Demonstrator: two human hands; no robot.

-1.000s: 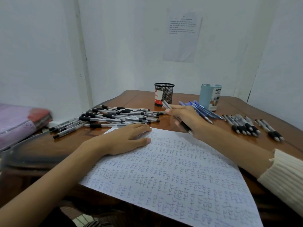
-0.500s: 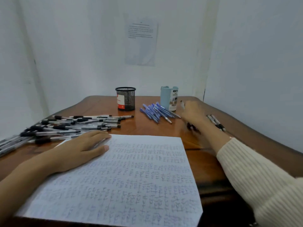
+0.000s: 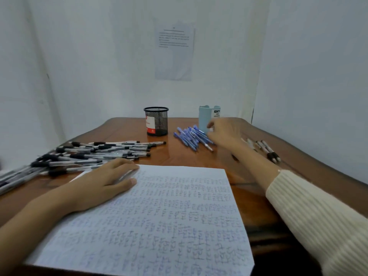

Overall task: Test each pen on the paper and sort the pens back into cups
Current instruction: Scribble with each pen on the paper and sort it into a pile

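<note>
Centre-right by blue cup (image 3: 207,116), right hand (image 3: 225,132) has swung over to blue pens (image 3: 189,138), grip unclear, prob. next pick; left hand (image 3: 107,180) flat on paper (image 3: 169,216).

Glossy wooden table (image 3: 123,128); black wire-mesh cup (image 3: 156,121); matt paper (image 3: 159,216); ribbed knit sleeve (image 3: 318,222); smooth blue plastic cup (image 3: 205,116).

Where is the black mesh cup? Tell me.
In the head view, the black mesh cup stands upright at the far end of the table, left of the pale blue cup and the blue pens.
</note>
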